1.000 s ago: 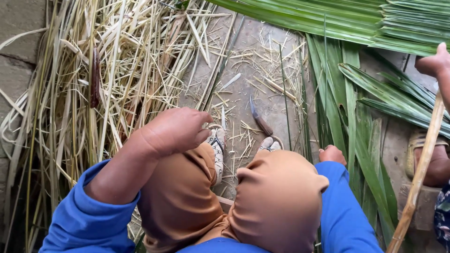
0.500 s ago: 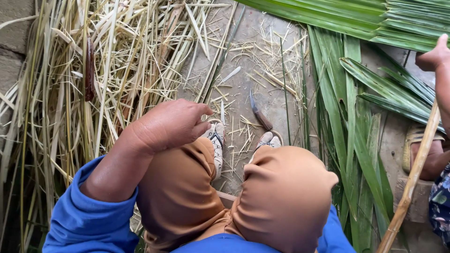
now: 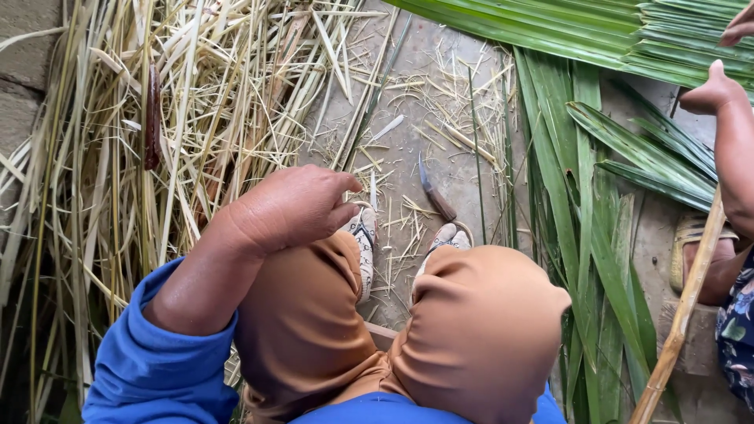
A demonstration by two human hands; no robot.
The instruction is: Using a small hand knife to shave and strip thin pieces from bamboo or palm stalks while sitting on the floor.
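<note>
My left hand (image 3: pixel 290 206) rests loosely curled on my left knee, which is covered in brown cloth (image 3: pixel 302 314); it holds nothing that I can see. A blue sleeve (image 3: pixel 157 361) covers that arm. My right hand is out of sight behind my right knee (image 3: pixel 479 330). A small knife with a brown handle (image 3: pixel 434 192) lies on the concrete floor just beyond my sandalled feet (image 3: pixel 365 235), untouched.
A heap of dry pale leaf strips (image 3: pixel 157 118) fills the left. Long green palm leaflets (image 3: pixel 589 212) lie at the right, with a green frond (image 3: pixel 597 31) across the top. Another person's hand (image 3: pixel 711 93), arm and foot are at the right, beside a tan leaf stalk (image 3: pixel 683 314).
My right hand, seen by the green leaflets one second ago, has dropped out of sight behind my knee. My left hand stays on the knee.
</note>
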